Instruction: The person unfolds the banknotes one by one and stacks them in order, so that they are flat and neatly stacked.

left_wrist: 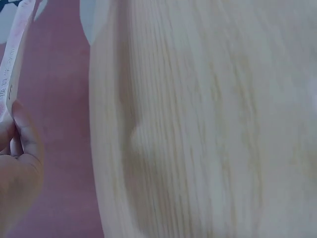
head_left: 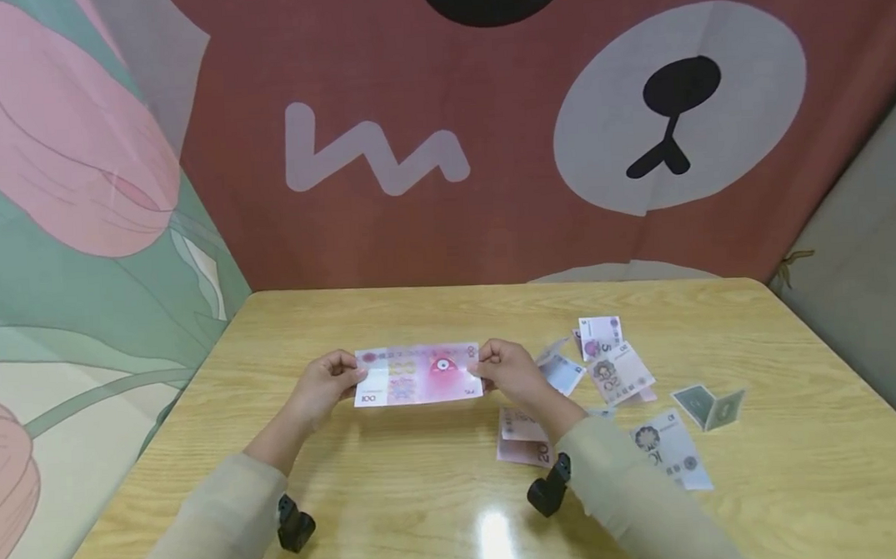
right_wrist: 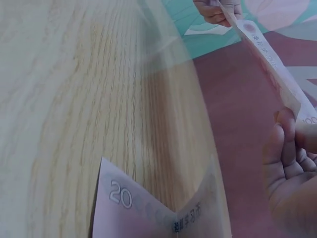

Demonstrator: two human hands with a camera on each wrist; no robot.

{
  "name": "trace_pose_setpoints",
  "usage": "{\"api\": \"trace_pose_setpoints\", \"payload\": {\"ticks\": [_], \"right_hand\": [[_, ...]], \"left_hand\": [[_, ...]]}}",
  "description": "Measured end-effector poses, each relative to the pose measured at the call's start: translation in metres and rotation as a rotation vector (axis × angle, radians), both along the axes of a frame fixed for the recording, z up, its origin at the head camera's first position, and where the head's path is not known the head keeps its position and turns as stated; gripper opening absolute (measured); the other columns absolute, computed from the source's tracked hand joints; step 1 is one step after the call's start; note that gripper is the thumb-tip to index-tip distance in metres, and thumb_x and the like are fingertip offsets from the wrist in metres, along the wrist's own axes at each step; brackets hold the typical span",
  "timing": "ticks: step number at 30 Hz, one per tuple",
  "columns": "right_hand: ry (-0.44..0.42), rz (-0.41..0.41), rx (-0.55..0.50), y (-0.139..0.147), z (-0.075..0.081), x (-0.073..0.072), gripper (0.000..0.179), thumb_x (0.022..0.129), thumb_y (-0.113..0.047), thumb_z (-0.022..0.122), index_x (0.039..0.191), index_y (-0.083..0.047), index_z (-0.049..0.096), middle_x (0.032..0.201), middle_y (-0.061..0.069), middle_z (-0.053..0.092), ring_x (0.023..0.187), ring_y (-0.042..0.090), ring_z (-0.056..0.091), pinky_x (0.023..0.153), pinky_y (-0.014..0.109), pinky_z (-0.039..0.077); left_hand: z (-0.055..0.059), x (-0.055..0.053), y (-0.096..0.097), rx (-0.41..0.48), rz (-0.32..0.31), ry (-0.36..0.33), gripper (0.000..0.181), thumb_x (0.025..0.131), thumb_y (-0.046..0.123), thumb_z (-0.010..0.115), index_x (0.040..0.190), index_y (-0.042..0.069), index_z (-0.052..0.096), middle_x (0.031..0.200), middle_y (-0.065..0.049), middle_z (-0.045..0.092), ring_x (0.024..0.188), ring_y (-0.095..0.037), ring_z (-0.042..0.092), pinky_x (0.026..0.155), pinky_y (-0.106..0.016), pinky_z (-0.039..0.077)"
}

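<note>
A pink 100 banknote (head_left: pixel 415 377) is stretched flat between both hands, raised above the table. My left hand (head_left: pixel 325 386) pinches its left end between thumb and fingers. At the other end my right hand (head_left: pixel 514 372) pinches the note's edge in the same way. The left wrist view catches the left hand (left_wrist: pixel 20 163) and a narrow slice of the note (left_wrist: pixel 14 54). In the right wrist view the right hand (right_wrist: pixel 292 168) grips the near end. Under my right forearm lies a folded 20 banknote (right_wrist: pixel 131 203), partly hidden in the head view.
Right of the hands lie several creased banknotes, among them a folded note marked 5 (head_left: pixel 601 336), a purplish note (head_left: pixel 621 374), a 10 note (head_left: pixel 675 453) and a small greenish folded note (head_left: pixel 709 407). The wooden table (head_left: pixel 398 507) meets a bear-patterned cloth (head_left: pixel 386 240) behind.
</note>
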State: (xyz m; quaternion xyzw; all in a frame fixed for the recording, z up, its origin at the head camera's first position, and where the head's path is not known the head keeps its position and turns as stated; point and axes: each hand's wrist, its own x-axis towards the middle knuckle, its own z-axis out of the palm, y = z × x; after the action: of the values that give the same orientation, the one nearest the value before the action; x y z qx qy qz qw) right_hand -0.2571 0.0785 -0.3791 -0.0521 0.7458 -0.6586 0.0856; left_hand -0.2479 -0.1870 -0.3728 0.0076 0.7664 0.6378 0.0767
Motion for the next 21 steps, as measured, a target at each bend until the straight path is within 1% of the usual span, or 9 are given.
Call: {"api": "trace_pose_setpoints", "payload": {"ticks": [4,8,12,15,17,21], "right_hand": [[0.006,-0.025,0.022,-0.008,-0.005,-0.009,0.008,0.08,0.001,0.056,0.077,0.002,0.049,0.061,0.005,0.049,0.054,0.016,0.049,0.055,0.029,0.048],[0.005,-0.051,0.058,-0.015,-0.01,-0.015,0.008,0.078,0.003,0.057,0.076,0.003,0.049,0.064,0.005,0.052,0.054,0.015,0.05,0.058,0.035,0.05],[-0.02,-0.058,0.087,-0.02,-0.013,-0.02,0.009,0.077,0.003,0.057,0.074,0.003,0.049,0.066,0.007,0.053,0.054,0.016,0.051,0.06,0.038,0.05],[-0.041,-0.078,0.114,-0.02,-0.016,-0.025,0.009,0.078,0.002,0.058,0.074,0.003,0.05,0.068,0.008,0.053,0.056,0.016,0.051,0.059,0.035,0.05],[-0.061,-0.097,0.124,-0.019,-0.017,-0.029,0.009,0.078,0.002,0.058,0.073,0.003,0.05,0.07,0.009,0.053,0.057,0.016,0.051,0.059,0.035,0.05],[-0.093,-0.114,0.146,-0.019,-0.021,-0.034,0.007,0.077,0.004,0.058,0.073,0.004,0.051,0.073,0.01,0.054,0.059,0.017,0.052,0.06,0.034,0.05]], "left_hand": [[-0.006,-0.009,-0.004,-0.006,0.018,-0.005,0.009,0.083,0.001,0.052,0.087,-0.004,0.046,0.078,-0.004,0.05,0.072,-0.012,0.052,0.066,-0.022,0.047],[-0.012,-0.016,-0.009,-0.009,0.032,-0.013,0.006,0.083,0.0,0.053,0.086,-0.002,0.048,0.078,-0.004,0.049,0.071,-0.011,0.05,0.066,-0.022,0.047],[-0.016,-0.021,-0.014,-0.06,0.022,-0.024,0.012,0.083,0.004,0.054,0.089,-0.004,0.048,0.078,-0.004,0.048,0.072,-0.012,0.049,0.067,-0.025,0.046],[-0.019,-0.026,-0.015,-0.09,-0.009,-0.02,0.017,0.084,0.007,0.055,0.091,-0.007,0.047,0.078,-0.005,0.048,0.073,-0.013,0.048,0.069,-0.028,0.045],[-0.021,-0.029,-0.014,-0.095,-0.023,-0.014,0.018,0.083,0.007,0.055,0.092,-0.007,0.047,0.077,-0.004,0.047,0.072,-0.013,0.047,0.069,-0.028,0.045],[-0.026,-0.032,-0.013,-0.099,-0.045,-0.01,0.012,0.083,0.003,0.054,0.088,-0.005,0.048,0.075,-0.004,0.047,0.069,-0.013,0.047,0.066,-0.028,0.046]]}}
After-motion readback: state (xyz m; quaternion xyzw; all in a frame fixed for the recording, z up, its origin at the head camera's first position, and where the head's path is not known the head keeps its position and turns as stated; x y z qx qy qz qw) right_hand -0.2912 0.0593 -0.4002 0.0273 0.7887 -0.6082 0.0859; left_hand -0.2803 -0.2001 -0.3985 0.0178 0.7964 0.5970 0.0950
